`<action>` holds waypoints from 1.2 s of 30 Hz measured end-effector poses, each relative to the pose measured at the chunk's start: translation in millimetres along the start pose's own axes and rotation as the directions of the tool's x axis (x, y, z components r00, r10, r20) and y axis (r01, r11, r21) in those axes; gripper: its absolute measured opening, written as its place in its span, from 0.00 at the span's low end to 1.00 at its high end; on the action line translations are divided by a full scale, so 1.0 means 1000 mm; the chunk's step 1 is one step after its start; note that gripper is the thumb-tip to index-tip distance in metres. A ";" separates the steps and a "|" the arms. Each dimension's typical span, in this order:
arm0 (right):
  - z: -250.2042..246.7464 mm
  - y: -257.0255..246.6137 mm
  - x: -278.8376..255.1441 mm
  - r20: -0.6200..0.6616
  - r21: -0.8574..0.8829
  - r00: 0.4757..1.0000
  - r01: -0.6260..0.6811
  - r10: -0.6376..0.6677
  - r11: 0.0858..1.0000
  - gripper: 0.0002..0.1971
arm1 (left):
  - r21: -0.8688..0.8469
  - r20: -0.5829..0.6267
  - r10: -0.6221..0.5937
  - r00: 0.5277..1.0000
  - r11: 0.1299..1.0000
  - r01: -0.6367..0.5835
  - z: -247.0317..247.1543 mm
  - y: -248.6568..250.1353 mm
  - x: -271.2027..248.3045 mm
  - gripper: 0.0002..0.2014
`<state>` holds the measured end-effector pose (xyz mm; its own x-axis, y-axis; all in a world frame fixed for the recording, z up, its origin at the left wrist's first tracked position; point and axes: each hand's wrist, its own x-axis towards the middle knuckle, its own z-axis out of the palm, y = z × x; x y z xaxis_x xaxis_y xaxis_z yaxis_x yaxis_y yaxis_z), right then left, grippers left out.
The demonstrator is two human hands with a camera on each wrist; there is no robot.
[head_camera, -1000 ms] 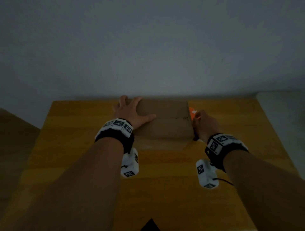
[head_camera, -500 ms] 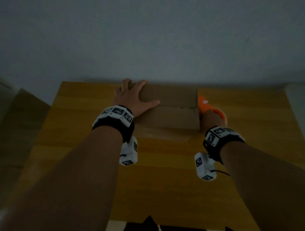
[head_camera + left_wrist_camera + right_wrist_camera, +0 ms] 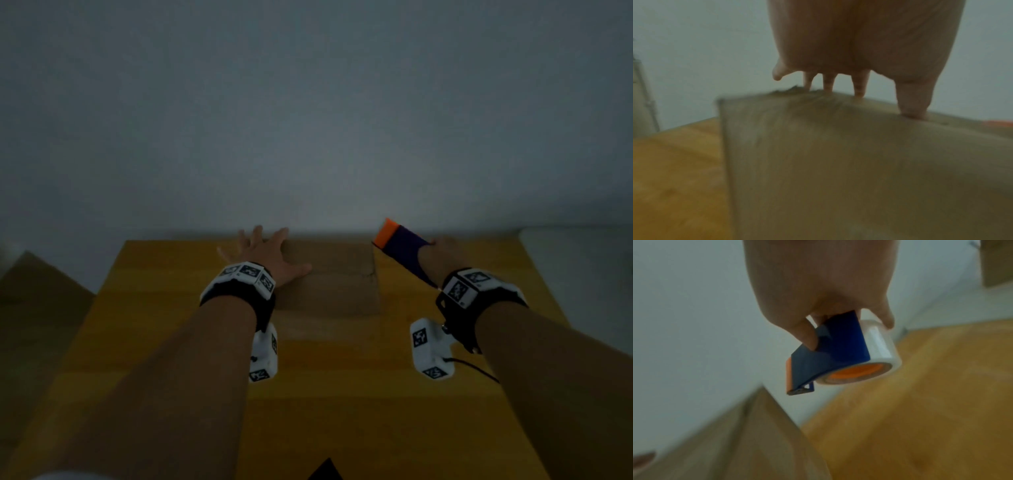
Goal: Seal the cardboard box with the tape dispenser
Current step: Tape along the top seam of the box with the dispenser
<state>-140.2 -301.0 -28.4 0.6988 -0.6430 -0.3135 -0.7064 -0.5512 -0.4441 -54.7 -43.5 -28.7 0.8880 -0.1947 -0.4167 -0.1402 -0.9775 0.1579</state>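
The cardboard box [image 3: 337, 277] sat against the far edge of the desk [image 3: 342, 394], right under the wall [image 3: 315, 120], so no hand could pass behind it. The left hand [image 3: 270, 255] lay flat over its left end, fingers [image 3: 859, 87] spread on the top. To the box's right the tape dispenser [image 3: 400, 250], held in the right hand [image 3: 445, 255], was raised above the desk just beside the box's right end. The wide near stretch of desk held only the two forearms.
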 end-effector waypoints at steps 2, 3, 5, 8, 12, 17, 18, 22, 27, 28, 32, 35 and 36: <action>-0.026 -0.013 -0.004 -0.071 0.054 0.996 0.048 -0.044 0.997 0.11 | 0.015 -0.072 0.040 0.997 0.999 -0.040 -0.014 0.010 0.000 0.41; -0.037 -0.019 -0.008 -0.103 0.083 0.992 0.078 -0.069 0.994 0.13 | -0.019 -0.126 0.072 0.989 0.997 -0.075 -0.023 0.015 0.000 0.37; -0.052 -0.030 -0.013 -0.158 0.148 0.978 0.161 -0.137 0.976 0.18 | -0.181 -0.217 0.131 0.967 0.968 -0.172 -0.043 0.027 0.000 0.30; -0.063 -0.049 -0.023 -0.152 0.281 0.966 0.247 -0.211 0.927 0.19 | -0.589 -0.210 0.147 0.966 0.770 -0.245 -0.070 0.045 -0.007 0.17; -0.058 -0.076 -0.038 -0.123 0.404 0.955 0.296 -0.269 0.865 0.18 | -0.988 0.040 0.209 0.977 0.154 0.008 -0.087 0.050 -0.026 0.15; -0.050 -0.095 -0.048 -0.119 0.442 0.948 0.317 -0.296 0.839 0.17 | -0.997 0.078 0.278 0.957 -0.003 0.083 -0.090 0.025 -0.029 0.09; -0.048 -0.098 -0.048 -0.118 0.447 0.946 0.321 -0.301 0.835 0.17 | -0.997 0.075 0.276 0.958 -0.009 0.080 -0.090 0.020 -0.029 0.08; -0.042 -0.109 -0.052 -0.115 0.439 0.941 0.336 -0.319 0.833 0.18 | -0.996 0.087 0.249 0.965 0.040 0.079 -0.089 0.008 -0.031 0.06; -0.035 -0.121 -0.055 -0.026 0.400 0.924 0.359 -0.381 0.844 0.17 | -0.988 0.141 0.130 0.981 0.082 0.131 -0.088 -0.009 -0.028 0.11; -0.034 -0.123 -0.056 0.015 0.370 0.911 0.378 -0.413 0.849 0.17 | -0.984 0.162 0.109 0.981 0.096 0.152 -0.089 -0.013 -0.027 0.11; -0.036 -0.141 -0.072 0.263 0.110 0.828 0.484 -0.495 0.868 0.21 | -0.919 0.273 0.069 0.960 0.316 0.238 -0.090 -0.035 -0.032 0.10; -0.039 -0.155 -0.088 0.422 -0.010 0.751 0.563 -0.507 0.826 0.25 | -0.909 0.249 -0.014 0.969 0.343 0.238 -0.088 -0.047 -0.039 0.09; -0.040 -0.160 -0.093 0.448 -0.035 0.731 0.589 -0.514 0.807 0.24 | -0.910 0.235 -0.034 0.971 0.342 0.233 -0.087 -0.052 -0.038 0.09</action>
<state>-97.0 -174.6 105.1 0.9246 0.0518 -0.3773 -0.1624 -0.8425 -0.5137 -42.8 22.0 57.0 0.7644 -0.1746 -0.6207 0.5573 -0.3052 0.7722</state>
